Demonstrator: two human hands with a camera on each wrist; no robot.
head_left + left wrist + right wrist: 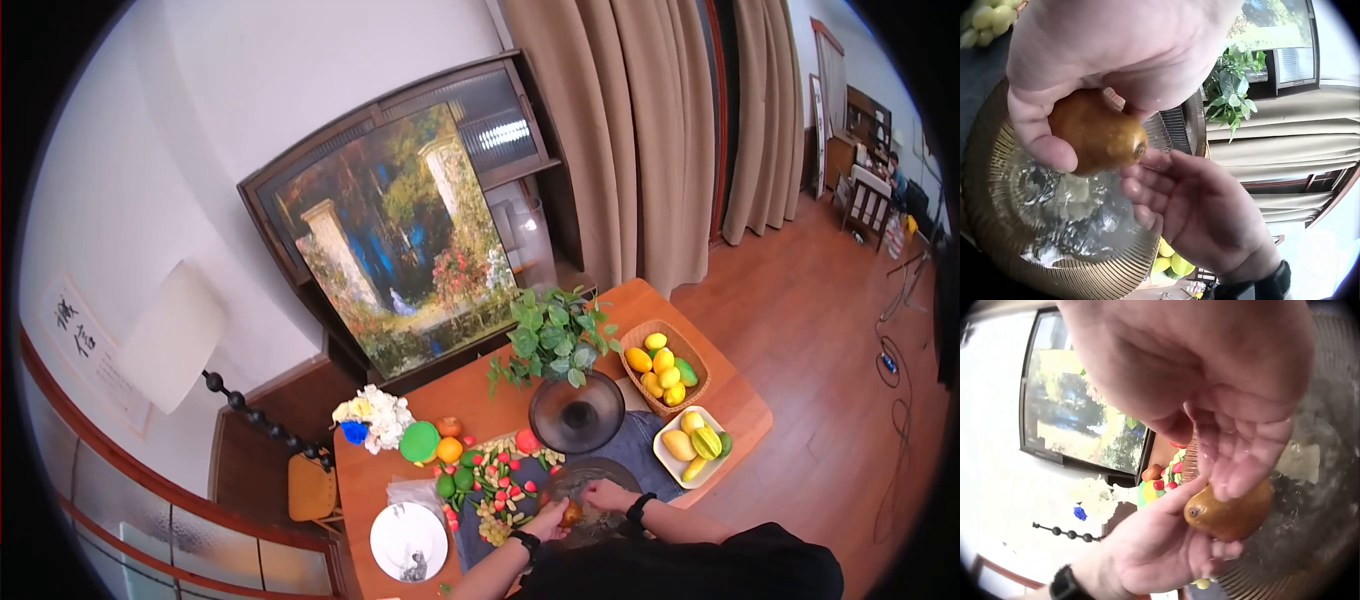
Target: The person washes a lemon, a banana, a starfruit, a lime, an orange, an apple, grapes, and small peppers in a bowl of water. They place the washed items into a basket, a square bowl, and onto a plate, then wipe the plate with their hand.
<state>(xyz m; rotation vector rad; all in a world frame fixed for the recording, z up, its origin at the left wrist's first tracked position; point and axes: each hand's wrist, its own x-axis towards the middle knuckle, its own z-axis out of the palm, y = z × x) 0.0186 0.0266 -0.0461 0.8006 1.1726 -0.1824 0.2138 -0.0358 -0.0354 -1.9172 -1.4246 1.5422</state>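
My left hand (pixel 1122 56) grips a brownish-orange pear (pixel 1094 134), thumb on one side and fingers round the other. The pear is over a ribbed glass bowl (pixel 1110 275) of rippling water (pixel 1079 215). My right hand (pixel 1200 203) is beside the pear's stalk end, its fingers loosely bent and close together. From the right wrist, those fingertips lie against the wet pear (pixel 1235 515), with the left hand (pixel 1150 556) below it. A pale square patch (pixel 1300 461) shows in the bowl. Both wrists wear black bands.
Left of the bowl are strawberries, peppers and grapes (pixel 494 528) on a dark cloth, with a white plate (pixel 405 530) beyond. A dark glass stand (pixel 548 412) and leafy plant (pixel 560 335) rise ahead. Right are a fruit basket (pixel 634 335) and a square fruit dish (pixel 664 464).
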